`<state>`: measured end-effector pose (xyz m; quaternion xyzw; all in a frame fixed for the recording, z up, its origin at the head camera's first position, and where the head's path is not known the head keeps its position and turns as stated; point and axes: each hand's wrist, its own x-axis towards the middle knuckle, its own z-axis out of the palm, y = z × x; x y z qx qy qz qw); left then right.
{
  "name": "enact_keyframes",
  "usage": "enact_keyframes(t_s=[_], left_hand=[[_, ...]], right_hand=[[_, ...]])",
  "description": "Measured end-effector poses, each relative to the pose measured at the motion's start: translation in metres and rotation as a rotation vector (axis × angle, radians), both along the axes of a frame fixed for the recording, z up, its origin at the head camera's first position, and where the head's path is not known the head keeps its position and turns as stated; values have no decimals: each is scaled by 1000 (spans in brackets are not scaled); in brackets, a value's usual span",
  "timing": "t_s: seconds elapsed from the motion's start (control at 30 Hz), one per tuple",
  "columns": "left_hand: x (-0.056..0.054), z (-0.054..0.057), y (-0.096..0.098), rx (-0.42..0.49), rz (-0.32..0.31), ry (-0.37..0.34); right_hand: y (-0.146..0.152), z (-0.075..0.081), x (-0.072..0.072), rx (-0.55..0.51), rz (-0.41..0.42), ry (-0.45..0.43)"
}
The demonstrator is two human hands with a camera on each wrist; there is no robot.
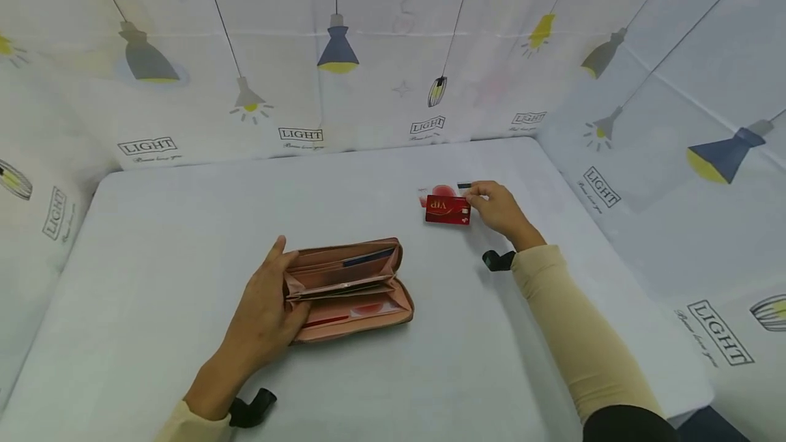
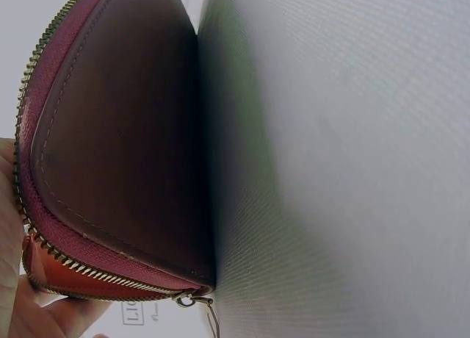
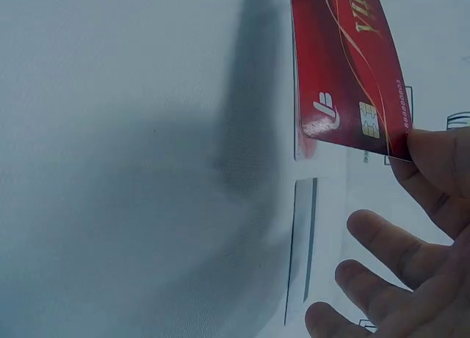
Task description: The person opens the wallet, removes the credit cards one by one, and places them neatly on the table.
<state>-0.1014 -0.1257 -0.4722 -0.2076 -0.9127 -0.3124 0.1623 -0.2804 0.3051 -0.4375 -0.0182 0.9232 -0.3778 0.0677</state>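
Note:
My left hand [image 1: 260,309] grips the left end of a pink zip wallet [image 1: 381,324], spread wide so its compartments face up. Inside it show a dark blue card [image 1: 368,257], a white-and-red card [image 1: 376,308] and a thin red edge. The left wrist view shows the wallet's smooth outer side [image 2: 117,147] and brass zip close up. Farther back on the right, my right hand [image 1: 500,212] pinches a red VIP card [image 3: 349,73] by one corner between thumb and forefinger, its other fingers spread. The card is tilted up over a white-and-red card [image 1: 443,190] and a dark-striped white card [image 3: 299,242].
A white table [image 1: 184,237] lies under everything. Cloth walls [image 1: 381,87] printed with lamps rise at its back and sides. Black wrist mounts [image 1: 252,408] stick out below both hands.

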Motion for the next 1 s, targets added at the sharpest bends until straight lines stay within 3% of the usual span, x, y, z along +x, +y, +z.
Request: enact_keyframes(t_s=[0.23,0.53,0.73,1.0], left_hand=[[3,-1,-2,3,4,6],[3,0,-1,4,1,-1],[3,0,0,3,3,-22],[1,-1,2,12,-6,30]], right_hand=[[7,-24,-14,126,68,13],[-2,-37,-21,282,63,77],[-6,-38,-17,321,75,98],[-13,-29,-4,486,280,66]])
